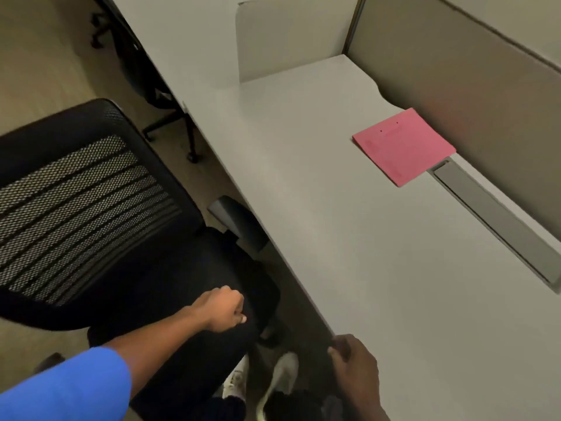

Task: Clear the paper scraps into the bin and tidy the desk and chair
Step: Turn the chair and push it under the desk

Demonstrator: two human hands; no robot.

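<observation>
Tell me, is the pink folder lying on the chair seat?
No, the pink folder lies flat on the desk by the partition, well away from the chair.

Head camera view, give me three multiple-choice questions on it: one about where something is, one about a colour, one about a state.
1. Where is the folder?
A. on the chair
B. on the desk by the partition
C. on the floor

2. What colour is the folder?
A. pink
B. green
C. white

3. What is the left hand doing?
A. lying flat on the desk
B. closed at the chair seat
C. holding the folder

Answers: B, it lies on the desk beside the partition; A, plainly pink; B, fingers curled on the chair.
</observation>
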